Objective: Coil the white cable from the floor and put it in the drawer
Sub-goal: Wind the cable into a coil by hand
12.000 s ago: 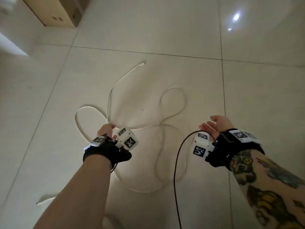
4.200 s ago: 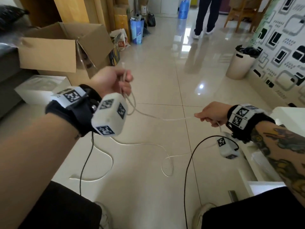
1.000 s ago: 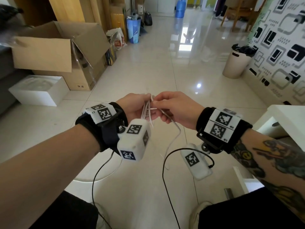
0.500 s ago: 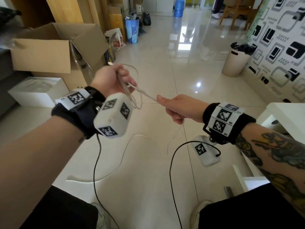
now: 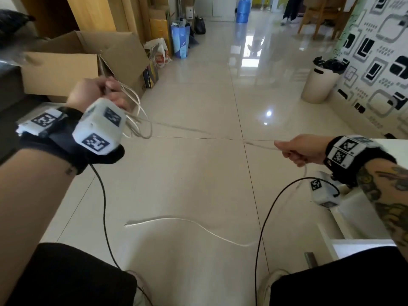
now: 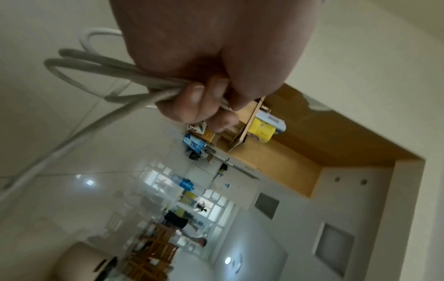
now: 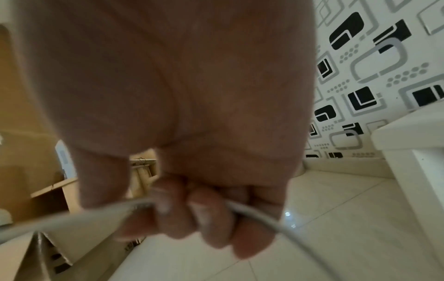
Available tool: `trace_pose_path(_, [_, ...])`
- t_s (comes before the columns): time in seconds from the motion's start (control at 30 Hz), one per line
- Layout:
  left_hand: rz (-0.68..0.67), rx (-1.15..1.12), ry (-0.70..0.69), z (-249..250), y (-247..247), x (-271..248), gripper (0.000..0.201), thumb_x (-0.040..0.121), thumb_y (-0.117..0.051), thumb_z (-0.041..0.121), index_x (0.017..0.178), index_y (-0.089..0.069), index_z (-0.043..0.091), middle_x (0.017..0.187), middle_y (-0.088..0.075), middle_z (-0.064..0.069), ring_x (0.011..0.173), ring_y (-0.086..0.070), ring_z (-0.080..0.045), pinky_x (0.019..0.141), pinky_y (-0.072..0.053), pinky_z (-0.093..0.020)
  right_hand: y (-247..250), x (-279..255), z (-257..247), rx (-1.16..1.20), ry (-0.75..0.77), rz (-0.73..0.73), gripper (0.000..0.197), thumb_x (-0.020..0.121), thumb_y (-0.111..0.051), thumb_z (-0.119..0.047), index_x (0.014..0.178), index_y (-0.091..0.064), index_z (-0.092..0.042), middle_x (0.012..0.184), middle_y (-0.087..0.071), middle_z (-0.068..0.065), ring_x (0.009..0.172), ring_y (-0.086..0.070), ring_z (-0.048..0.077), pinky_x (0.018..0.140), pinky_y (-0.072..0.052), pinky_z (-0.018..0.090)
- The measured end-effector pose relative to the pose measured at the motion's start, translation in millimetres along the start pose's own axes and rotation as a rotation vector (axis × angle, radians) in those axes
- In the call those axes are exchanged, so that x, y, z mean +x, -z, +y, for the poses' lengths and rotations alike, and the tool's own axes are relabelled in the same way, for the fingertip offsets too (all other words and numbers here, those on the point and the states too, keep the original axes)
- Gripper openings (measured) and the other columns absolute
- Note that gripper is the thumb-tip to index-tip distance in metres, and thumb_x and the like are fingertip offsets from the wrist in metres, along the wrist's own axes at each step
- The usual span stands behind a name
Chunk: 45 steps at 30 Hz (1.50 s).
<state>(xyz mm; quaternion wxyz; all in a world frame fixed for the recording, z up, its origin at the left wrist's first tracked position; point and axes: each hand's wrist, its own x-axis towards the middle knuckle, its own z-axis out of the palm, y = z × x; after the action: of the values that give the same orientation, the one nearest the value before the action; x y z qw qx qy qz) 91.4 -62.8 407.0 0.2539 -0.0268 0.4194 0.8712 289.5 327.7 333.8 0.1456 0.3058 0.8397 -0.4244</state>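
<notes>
My left hand [image 5: 103, 90] is raised at the left and grips several loops of the white cable [image 5: 136, 117]; in the left wrist view its fingers [image 6: 192, 98] curl round the bundled cable [image 6: 100, 74]. A blurred stretch of cable runs from the loops across to my right hand [image 5: 295, 149], which pinches it at the right. In the right wrist view the cable [image 7: 259, 216] passes through the curled fingers [image 7: 204, 214]. The cable's free tail [image 5: 187, 224] lies on the floor tiles between my legs. A white drawer unit [image 5: 357, 246] stands at the lower right, partly hidden by my right arm.
An open cardboard box [image 5: 72, 67] stands at the left, with bags and boxes behind it. A white bin with a black liner [image 5: 320, 82] sits by the patterned wall at right. Black wrist-camera leads [image 5: 262, 228] hang over the floor. A person stands far back.
My hands have moved apart: the left one stays raised with the loops, the right has slid right along the cable. More tail has left the floor.
</notes>
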Motion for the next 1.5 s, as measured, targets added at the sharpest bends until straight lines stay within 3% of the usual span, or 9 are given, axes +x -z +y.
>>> trace_pose_path(0.23, [-0.081,0.475,0.072,-65.1,-57.0,-8.8,0.033,0.102,-0.033,0.027,0.073,-0.045,0.018,0.048,-0.046,0.008,0.030,-0.030,-0.004,0.031,-0.024,-0.015,-9.9,-2.7,-39.7,0.117,-0.023,0.107,0.042,0.095,-0.045,-0.048,0.075,-0.052,-0.012,0.053,-0.031,-0.003,0.045,-0.024,0.011,0.040,-0.021,0.020])
trace_pose_path(0.47, [-0.146,0.661,0.213,-119.5,-79.6,-22.9,0.033,0.103,-0.036,0.028,0.079,-0.053,0.014,0.052,-0.052,0.003,0.030,-0.039,-0.007,0.032,-0.030,-0.012,-47.5,-16.2,-80.1,0.245,0.044,0.021,0.039,0.096,-0.045,-0.044,0.071,-0.049,-0.014,0.056,-0.028,-0.003,0.039,-0.025,0.008,0.034,-0.020,0.015])
trace_pose_path(0.63, [-0.165,0.618,0.196,-129.0,-83.8,-27.4,0.034,0.104,-0.034,0.028,0.077,-0.050,0.015,0.046,-0.048,0.006,0.028,-0.037,-0.006,0.032,-0.028,-0.009,-60.4,-18.3,-80.0,0.022,0.044,0.074,0.038,0.094,-0.051,-0.042,0.074,-0.056,-0.010,0.056,-0.035,0.000,0.048,-0.031,0.014,0.043,-0.024,0.022])
trace_pose_path(0.87, [0.019,0.491,0.087,-103.6,-65.5,-11.4,0.033,0.103,-0.035,0.027,0.074,-0.048,0.017,0.043,-0.047,0.006,0.027,-0.038,-0.008,0.035,-0.032,-0.010,-31.3,-13.6,-58.2,-0.287,0.021,0.234,0.040,0.095,-0.048,-0.041,0.075,-0.065,-0.010,0.064,-0.048,0.006,0.056,-0.045,0.022,0.056,-0.037,0.027])
trace_pose_path(0.97, [0.105,0.435,0.042,-88.5,-56.3,-2.9,0.035,0.102,-0.036,0.029,0.072,-0.048,0.019,0.047,-0.051,0.006,0.030,-0.044,-0.009,0.038,-0.038,-0.012,-16.1,-2.1,-40.6,-0.442,-0.026,0.336,0.042,0.096,-0.049,-0.036,0.091,-0.072,-0.002,0.077,-0.060,0.011,0.072,-0.057,0.028,0.069,-0.038,0.029])
trace_pose_path(1.13, [0.113,0.324,-0.028,-72.6,-50.1,-1.5,0.034,0.104,-0.035,0.029,0.074,-0.048,0.017,0.046,-0.061,0.005,0.034,-0.055,-0.012,0.044,-0.048,-0.015,-0.7,4.0,-16.8,-0.539,-0.101,0.497,0.037,0.096,-0.051,-0.033,0.083,-0.057,0.001,0.086,-0.055,0.015,0.081,-0.054,0.031,0.068,-0.037,0.030])
trace_pose_path(1.2, [0.038,0.327,-0.017,-74.5,-54.2,-6.5,0.034,0.104,-0.034,0.030,0.076,-0.047,0.017,0.048,-0.064,0.005,0.037,-0.057,-0.012,0.045,-0.049,-0.015,0.8,3.6,-13.7,-0.568,-0.086,0.522,0.031,0.096,-0.052,-0.030,0.082,-0.053,-0.003,0.089,-0.051,0.014,0.090,-0.056,0.034,0.072,-0.037,0.031])
trace_pose_path(1.37, [-0.342,0.574,-0.015,-89.6,-74.7,-34.1,0.028,0.103,-0.036,0.023,0.080,-0.050,0.015,0.060,-0.069,0.000,0.044,-0.058,-0.015,0.044,-0.041,-0.020,-8.3,4.5,-22.6,-0.569,-0.031,0.587,0.025,0.095,-0.053,-0.023,0.078,-0.052,-0.004,0.084,-0.051,0.014,0.078,-0.049,0.029,0.069,-0.036,0.031])
trace_pose_path(1.5, [-0.738,0.815,0.213,-112.4,-87.7,-56.8,0.024,0.100,-0.041,0.022,0.082,-0.051,0.010,0.074,-0.075,-0.010,0.045,-0.063,-0.020,0.042,-0.044,-0.022,-19.8,7.5,-37.6,-0.495,0.005,0.590,0.039,0.096,-0.050,-0.026,0.066,-0.044,-0.002,0.074,-0.049,0.011,0.076,-0.049,0.028,0.068,-0.035,0.030])
